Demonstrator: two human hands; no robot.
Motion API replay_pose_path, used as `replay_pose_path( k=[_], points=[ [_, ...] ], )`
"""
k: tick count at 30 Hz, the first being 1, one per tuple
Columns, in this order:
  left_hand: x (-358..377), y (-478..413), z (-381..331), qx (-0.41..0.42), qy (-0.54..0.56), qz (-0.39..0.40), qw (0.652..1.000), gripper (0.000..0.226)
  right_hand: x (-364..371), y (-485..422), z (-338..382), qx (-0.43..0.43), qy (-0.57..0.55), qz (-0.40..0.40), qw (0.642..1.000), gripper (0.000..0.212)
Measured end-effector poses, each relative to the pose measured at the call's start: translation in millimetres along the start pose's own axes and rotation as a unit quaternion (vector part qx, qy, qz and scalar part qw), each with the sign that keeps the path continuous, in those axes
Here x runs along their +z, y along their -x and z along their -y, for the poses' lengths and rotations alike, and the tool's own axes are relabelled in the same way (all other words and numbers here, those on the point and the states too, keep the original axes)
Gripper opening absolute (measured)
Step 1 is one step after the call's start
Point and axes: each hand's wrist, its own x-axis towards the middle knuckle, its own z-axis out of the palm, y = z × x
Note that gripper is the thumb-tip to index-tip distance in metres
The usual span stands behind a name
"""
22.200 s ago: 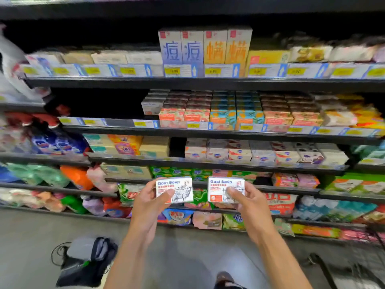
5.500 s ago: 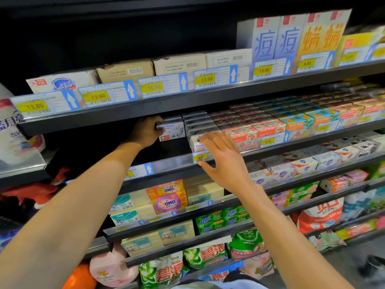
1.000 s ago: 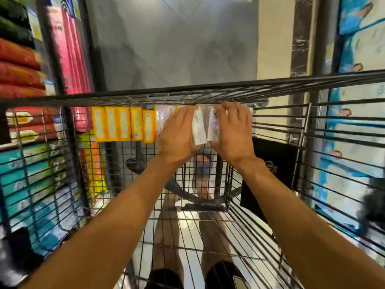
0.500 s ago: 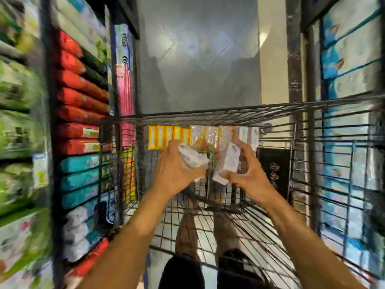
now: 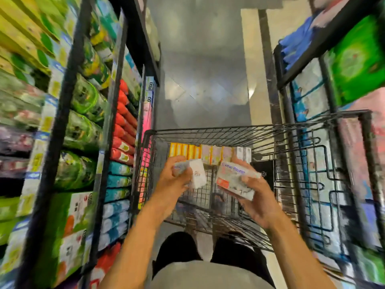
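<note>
Your left grip (image 5: 174, 184) is curled round a white soap box (image 5: 196, 174), with thumb and fingers clamped on its near end so that the box tilts up and away from you. Your right grip (image 5: 257, 198) holds a second soap box (image 5: 235, 182). Its fingers wrap over the box's right end, and the printed face with an orange patch is turned up towards you. The lettering is too blurred to read.

Both boxes hang above the shopping cart (image 5: 208, 130), over its near half, just apart from each other and clear of everything in the basket. Against the cart's far wall stands a row of upright packs, with yellow boxes (image 5: 183, 150) at the left end and pale boxes (image 5: 216, 153) to their right. A flat black item (image 5: 263, 170) leans inside the cart's right wall. Stocked shelves (image 5: 83, 122) run along the cart's left side, and the grey floor (image 5: 204, 80) stretches beyond its far rim.
</note>
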Motion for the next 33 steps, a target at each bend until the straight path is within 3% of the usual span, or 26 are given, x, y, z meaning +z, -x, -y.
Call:
replay_pose_path(
  k=[6,10,13,16,19,22,26,33],
  points=[
    [-21,45,5,0.037,0.024,0.002,0.999,0.046,22,37,-10,0.002,0.112,-0.083,0.99,0.068],
    [-30,73,16,0.068,0.026,-0.039,0.997,0.044,28,59,-4,0.01,0.171,-0.071,0.983,0.037],
    [-31,97,28,0.096,0.055,-0.092,0.99,0.049,25,65,1,0.009,0.189,-0.054,0.98,0.032],
    [-25,128,47,0.123,0.093,-0.138,0.978,0.054,22,71,2,0.009,0.211,-0.026,0.977,0.034],
    [-15,163,73,0.144,0.122,-0.183,0.965,0.039,19,82,2,0.007,0.238,0.021,0.971,0.047],
    [-6,197,100,0.159,0.148,-0.235,0.947,0.033,10,96,-1,0.018,0.246,0.077,0.966,0.031],
    [8,248,129,0.182,0.193,-0.298,0.917,0.036,9,122,-15,0.045,0.272,0.134,0.952,0.03],
    [19,332,179,0.217,0.236,-0.422,0.848,0.029,22,159,-60,0.085,0.336,0.224,0.911,0.059]
  ],
)
